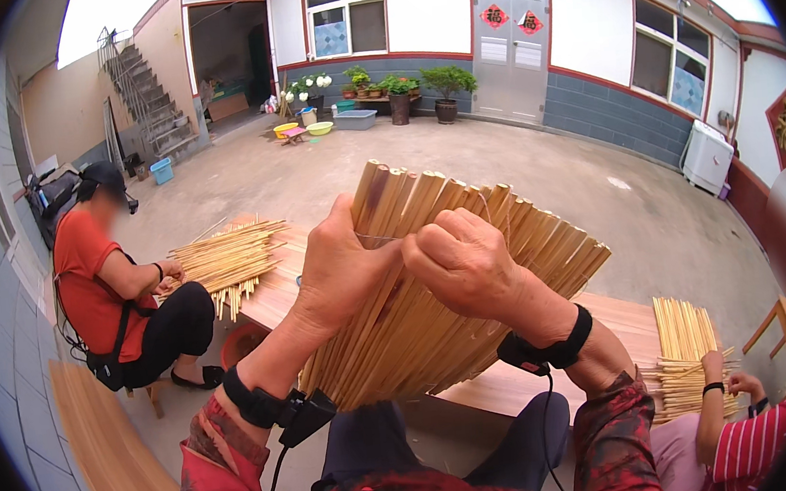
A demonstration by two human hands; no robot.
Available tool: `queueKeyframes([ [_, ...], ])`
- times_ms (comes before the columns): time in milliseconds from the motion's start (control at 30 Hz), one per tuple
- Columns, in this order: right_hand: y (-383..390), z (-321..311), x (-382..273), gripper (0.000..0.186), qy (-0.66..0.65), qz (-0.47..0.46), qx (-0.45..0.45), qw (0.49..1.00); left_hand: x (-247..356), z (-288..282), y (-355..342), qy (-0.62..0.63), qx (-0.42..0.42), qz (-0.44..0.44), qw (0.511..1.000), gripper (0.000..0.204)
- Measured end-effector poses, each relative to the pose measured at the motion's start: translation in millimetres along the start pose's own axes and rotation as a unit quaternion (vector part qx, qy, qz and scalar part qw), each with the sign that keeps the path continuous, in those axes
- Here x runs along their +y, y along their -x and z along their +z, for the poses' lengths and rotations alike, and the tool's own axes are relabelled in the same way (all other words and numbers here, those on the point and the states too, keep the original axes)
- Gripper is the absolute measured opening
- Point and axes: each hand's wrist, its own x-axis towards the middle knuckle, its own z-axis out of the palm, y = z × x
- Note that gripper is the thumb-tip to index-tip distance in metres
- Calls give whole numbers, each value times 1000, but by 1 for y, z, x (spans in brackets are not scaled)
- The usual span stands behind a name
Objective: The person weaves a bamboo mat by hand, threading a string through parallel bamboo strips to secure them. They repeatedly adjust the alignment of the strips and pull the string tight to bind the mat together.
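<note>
I hold a mat of pale straw stalks [474, 313], stitched side by side and fanning out, upright over my lap. My left hand [339, 264] grips it on the left, thumb pressed across the stalks. My right hand [460, 263] is closed against the mat's front, fingers curled on a thin clear thread [376, 239] that runs taut between my two hands. A looped string hangs from the upper right part of the mat. Both my wrists wear black straps with small devices and cables.
A wooden table [619, 319] lies beyond the mat, bearing loose stalks [226, 260]. A person in orange [102, 280] sits left; another in striped red [761, 442] handles stalks at right. A wooden bench [97, 440] stands lower left. Plants, basins and a white machine [705, 157] line the yard.
</note>
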Motion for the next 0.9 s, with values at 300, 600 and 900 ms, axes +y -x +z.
queueKeyframes([
  [300, -15, -30, -38, 22, -45, -101, 18, 994, -11, 2, -5, -102, -5, -24, 994, 46],
  [600, 19, -68, -37, 14, -664, 344, 221, 626, -30, 2, -9, -112, 22, 9, 993, 45],
  [900, 219, -104, -145, 17, -589, 714, -198, 323, -15, 0, 18, -48, 17, 6, 999, 41],
])
